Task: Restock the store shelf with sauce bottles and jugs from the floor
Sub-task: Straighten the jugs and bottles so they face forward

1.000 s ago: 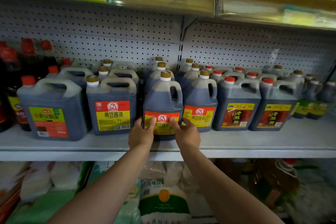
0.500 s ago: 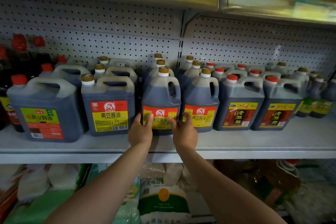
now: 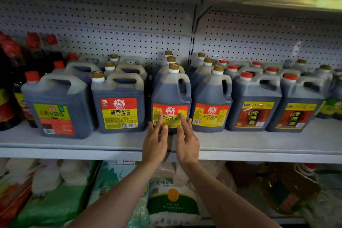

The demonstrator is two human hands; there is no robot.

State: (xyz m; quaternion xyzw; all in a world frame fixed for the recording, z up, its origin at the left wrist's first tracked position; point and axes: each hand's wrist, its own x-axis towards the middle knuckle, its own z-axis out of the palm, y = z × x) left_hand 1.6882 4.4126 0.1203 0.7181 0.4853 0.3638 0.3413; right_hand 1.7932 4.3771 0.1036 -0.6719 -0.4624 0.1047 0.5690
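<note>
The soy sauce jug [image 3: 171, 96] stands upright on the grey shelf [image 3: 74, 144], at the front of a column of like jugs, gold cap up and handle on its right side; its red-and-yellow label faces outward. The left hand [image 3: 155, 140] is spread with straight fingers, the fingertips lying against the lower left part of that label. The right hand [image 3: 187, 141] is likewise spread and relaxed, index finger raised to the lower right part of the label; neither hand is wrapped round the jug (whether the right fingertip truly touches cannot be told). Just beside it on the right stands a second jug of the same make [image 3: 211, 102], apparently touching or nearly so. On the left, separated by a narrow dark gap, is a squarer jug with a red-and-yellow label [image 3: 119, 102], and beyond it a larger red-capped jug with a green-and-red label [image 3: 55, 105]. To the far right stand two red-capped vinegar jugs [image 3: 255, 102] with brown-and-yellow labels. Further rows of capped jugs fill the depth behind, up to the perforated back panel [image 3: 111, 29]. Dark bottles with red tops [image 3: 11, 79] occupy the far left end. Below the shelf lie bagged goods, including a white-and-green bag [image 3: 173, 200].
</note>
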